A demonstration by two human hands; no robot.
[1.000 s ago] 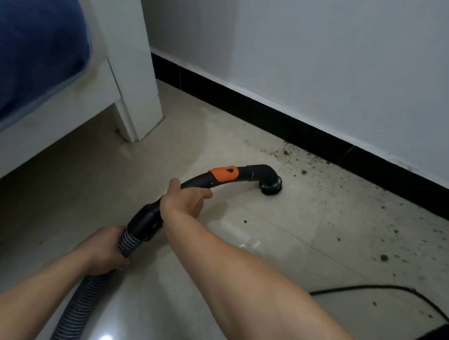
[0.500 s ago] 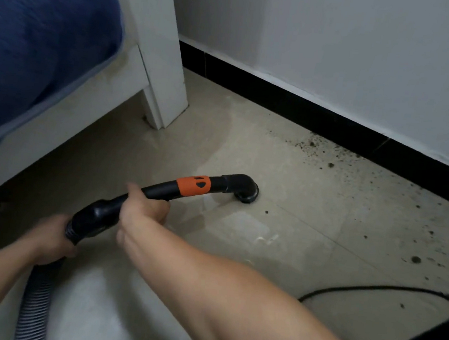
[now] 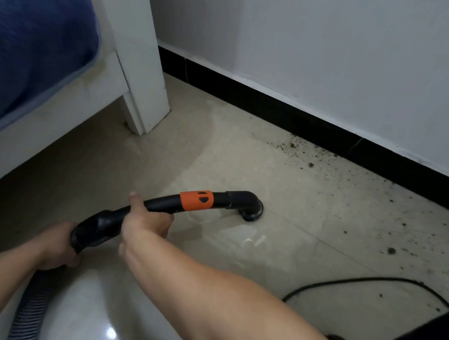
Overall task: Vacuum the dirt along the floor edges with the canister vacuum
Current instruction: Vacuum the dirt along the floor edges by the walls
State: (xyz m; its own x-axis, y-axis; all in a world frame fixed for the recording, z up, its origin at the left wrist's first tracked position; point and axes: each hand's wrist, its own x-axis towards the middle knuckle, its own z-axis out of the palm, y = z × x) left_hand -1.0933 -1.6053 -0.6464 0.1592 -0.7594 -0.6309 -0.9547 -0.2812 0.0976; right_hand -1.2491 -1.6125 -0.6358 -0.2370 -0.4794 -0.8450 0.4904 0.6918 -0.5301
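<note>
Low on the floor (image 3: 219, 155), the nozzle (image 3: 251, 212) has backed off.
Left grip (image 3: 54, 246) is curled round the hose (image 3: 32, 302) end, right grip (image 3: 144, 222) round the black tube (image 3: 159, 204). Nozzle now sits on a clean patch, farther from the dirt (image 3: 294, 146) by the wall (image 3: 338, 57), so that dirt still waits.

Dim, soft indoor light; glare spot on floor (image 3: 111, 333); dark under bed (image 3: 44, 122); slightly blurred.

Black vacuum nozzle (image 3: 251, 209) on floor; dirt (image 3: 297, 146) along baseboard.
</note>
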